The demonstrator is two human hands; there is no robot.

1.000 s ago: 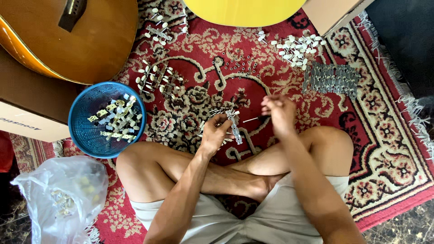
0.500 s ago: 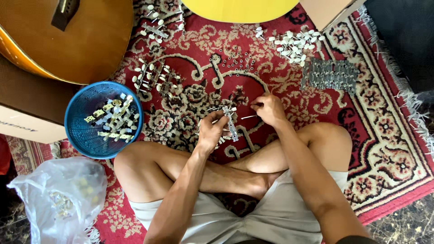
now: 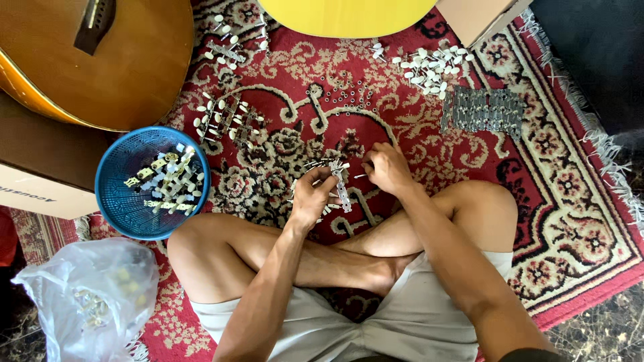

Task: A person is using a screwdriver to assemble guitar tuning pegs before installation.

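Right hand (image 3: 388,167) dropped back beside the tuner strip (image 3: 342,188), fingers pinched on a small part; left hand (image 3: 312,196) fingers clamp strip. Fitting step; next needs alignment.

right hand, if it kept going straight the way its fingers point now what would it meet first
The right hand points left toward the metal tuner strip held in the left hand. It would likely meet that strip first, though depth is hard to judge from above.

The head camera is looking straight down, close above the left hand (image 3: 314,198). It is facing a rug (image 3: 557,201) beyond it.
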